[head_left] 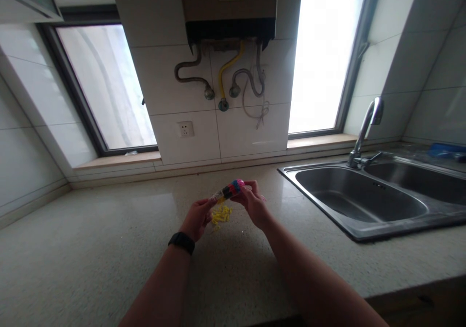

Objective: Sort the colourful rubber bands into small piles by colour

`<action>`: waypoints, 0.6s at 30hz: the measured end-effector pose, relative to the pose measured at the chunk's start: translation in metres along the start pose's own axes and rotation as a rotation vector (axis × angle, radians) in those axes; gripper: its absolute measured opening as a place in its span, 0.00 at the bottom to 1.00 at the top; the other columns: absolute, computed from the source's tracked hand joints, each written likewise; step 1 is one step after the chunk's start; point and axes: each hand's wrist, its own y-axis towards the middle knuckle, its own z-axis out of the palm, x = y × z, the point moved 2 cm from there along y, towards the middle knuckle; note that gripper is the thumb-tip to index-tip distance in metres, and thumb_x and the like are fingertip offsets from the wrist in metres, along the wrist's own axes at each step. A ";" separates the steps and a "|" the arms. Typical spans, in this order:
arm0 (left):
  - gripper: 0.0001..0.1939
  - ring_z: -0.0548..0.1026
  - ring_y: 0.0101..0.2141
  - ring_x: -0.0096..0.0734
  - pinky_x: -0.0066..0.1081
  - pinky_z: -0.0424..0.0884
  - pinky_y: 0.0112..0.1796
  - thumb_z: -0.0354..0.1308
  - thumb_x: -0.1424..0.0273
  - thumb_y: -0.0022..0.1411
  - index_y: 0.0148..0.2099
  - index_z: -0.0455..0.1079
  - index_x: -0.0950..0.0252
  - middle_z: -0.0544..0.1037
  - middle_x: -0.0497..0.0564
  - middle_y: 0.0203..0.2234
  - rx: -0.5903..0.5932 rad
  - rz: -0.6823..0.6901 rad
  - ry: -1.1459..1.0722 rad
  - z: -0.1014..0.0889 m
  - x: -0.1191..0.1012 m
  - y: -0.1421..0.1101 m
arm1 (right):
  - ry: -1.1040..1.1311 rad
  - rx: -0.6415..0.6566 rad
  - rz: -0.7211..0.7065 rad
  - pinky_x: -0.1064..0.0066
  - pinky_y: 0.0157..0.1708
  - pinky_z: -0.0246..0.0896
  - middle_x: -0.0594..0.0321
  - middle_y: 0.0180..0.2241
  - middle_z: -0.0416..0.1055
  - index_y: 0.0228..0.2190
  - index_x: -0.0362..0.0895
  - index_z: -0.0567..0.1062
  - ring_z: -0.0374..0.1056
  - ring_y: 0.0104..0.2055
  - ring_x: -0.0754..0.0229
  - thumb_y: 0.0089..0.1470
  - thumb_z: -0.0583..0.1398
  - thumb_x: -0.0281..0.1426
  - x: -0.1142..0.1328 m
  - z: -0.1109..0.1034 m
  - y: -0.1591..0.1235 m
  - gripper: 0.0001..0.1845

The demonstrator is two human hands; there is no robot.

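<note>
Both hands hold a slim clear container with bands of black, red, blue and pink, tilted with its pink end higher on the right. My left hand, below a black wristband, grips its clear left end. The fingers of my right hand close around the pink end. On the counter just below the container lies a small heap of thin yellow pieces, which look like little elastic bands. Part of the heap is hidden behind my left fingers.
The pale speckled counter runs along a tiled wall. To the right is a steel double sink with a chrome faucet. A water heater with pipes hangs above, near a socket. A blue item lies far right.
</note>
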 end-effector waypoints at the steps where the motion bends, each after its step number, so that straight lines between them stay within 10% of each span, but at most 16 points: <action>1: 0.23 0.51 0.17 0.15 0.21 0.48 0.18 0.72 0.56 0.47 0.35 0.74 0.70 0.53 0.38 0.16 0.001 0.007 0.008 0.000 0.000 0.000 | 0.001 -0.004 -0.008 0.54 0.46 0.72 0.63 0.38 0.77 0.40 0.50 0.60 0.76 0.41 0.57 0.57 0.60 0.44 0.000 0.000 0.000 0.17; 18: 0.23 0.51 0.19 0.19 0.24 0.47 0.21 0.68 0.52 0.49 0.33 0.77 0.70 0.56 0.40 0.16 -0.062 0.121 0.254 0.001 -0.003 -0.001 | -0.064 -0.062 -0.061 0.59 0.43 0.72 0.65 0.37 0.76 0.41 0.50 0.57 0.75 0.38 0.59 0.50 0.66 0.37 -0.001 0.004 -0.001 0.25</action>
